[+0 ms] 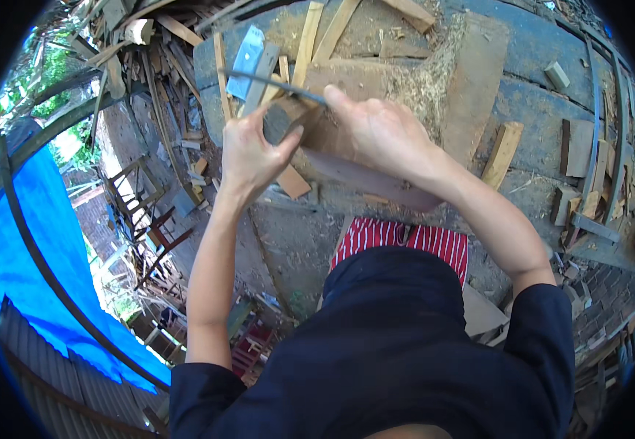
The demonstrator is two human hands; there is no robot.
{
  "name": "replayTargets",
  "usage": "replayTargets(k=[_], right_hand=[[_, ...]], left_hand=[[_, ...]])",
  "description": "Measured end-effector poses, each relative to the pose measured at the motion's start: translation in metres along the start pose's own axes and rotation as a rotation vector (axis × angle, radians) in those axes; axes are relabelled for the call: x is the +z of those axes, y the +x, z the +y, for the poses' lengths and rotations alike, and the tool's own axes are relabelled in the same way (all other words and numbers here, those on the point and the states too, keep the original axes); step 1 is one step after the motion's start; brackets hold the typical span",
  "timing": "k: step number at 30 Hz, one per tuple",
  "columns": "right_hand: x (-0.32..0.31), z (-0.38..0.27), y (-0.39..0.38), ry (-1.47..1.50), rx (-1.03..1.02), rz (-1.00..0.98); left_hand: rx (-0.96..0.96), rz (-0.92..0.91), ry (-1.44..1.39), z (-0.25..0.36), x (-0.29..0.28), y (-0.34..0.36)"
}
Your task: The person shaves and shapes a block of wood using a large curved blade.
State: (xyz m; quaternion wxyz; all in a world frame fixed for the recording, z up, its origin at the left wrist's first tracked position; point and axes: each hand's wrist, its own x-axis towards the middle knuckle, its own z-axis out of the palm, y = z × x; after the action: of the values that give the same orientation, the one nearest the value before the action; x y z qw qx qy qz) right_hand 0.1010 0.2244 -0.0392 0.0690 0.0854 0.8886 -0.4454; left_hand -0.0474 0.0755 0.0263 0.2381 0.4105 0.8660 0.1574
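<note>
My left hand (251,157) grips a wooden block (285,121), with thumb and fingers round its left end. My right hand (376,128) is closed on the end of a long, thin, dark tool (273,83) that lies across the top of the block and points left; I cannot make out whether it is a file or a blade. The block is over a brown board (354,73) on the worn workbench (529,110), beside a patch of pale shavings (434,95). A blue packet (245,58) lies just beyond the tool.
Loose wooden strips (306,36) and short offcuts (504,146) lie on the bench, with metal bars (614,139) at its right. Scrap wood (152,66) is piled at the far left, stacked chairs (149,227) and a blue tarpaulin (39,241) below it.
</note>
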Motion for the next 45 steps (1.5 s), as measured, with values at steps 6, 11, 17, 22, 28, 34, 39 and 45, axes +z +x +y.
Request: replayTargets(k=[6, 11, 17, 22, 28, 34, 39, 45], right_hand=[[0.021, 0.026, 0.012, 0.079, 0.139, -0.051], [0.020, 0.028, 0.018, 0.109, 0.191, -0.010], [0.004, 0.022, 0.011, 0.051, 0.052, -0.001], [0.003, 0.029, 0.031, -0.013, -0.008, 0.065], [-0.009, 0.008, 0.015, -0.014, 0.028, -0.021], [0.027, 0.044, 0.026, 0.001, 0.058, 0.011], [0.017, 0.052, 0.041, -0.005, 0.089, -0.048], [-0.004, 0.021, 0.031, 0.085, -0.022, -0.028]], left_hand=[[0.063, 0.027, 0.063, -0.007, 0.006, 0.003], [0.016, 0.021, 0.073, 0.005, 0.004, 0.005], [0.038, 0.072, 0.012, 0.000, 0.003, 0.004], [-0.002, 0.015, 0.060, -0.009, 0.003, 0.008], [-0.039, 0.025, -0.031, -0.003, 0.000, 0.001], [0.009, 0.025, 0.035, -0.008, 0.004, 0.007], [0.004, 0.010, 0.044, -0.007, 0.003, 0.012], [-0.064, 0.014, -0.049, -0.005, -0.003, 0.001]])
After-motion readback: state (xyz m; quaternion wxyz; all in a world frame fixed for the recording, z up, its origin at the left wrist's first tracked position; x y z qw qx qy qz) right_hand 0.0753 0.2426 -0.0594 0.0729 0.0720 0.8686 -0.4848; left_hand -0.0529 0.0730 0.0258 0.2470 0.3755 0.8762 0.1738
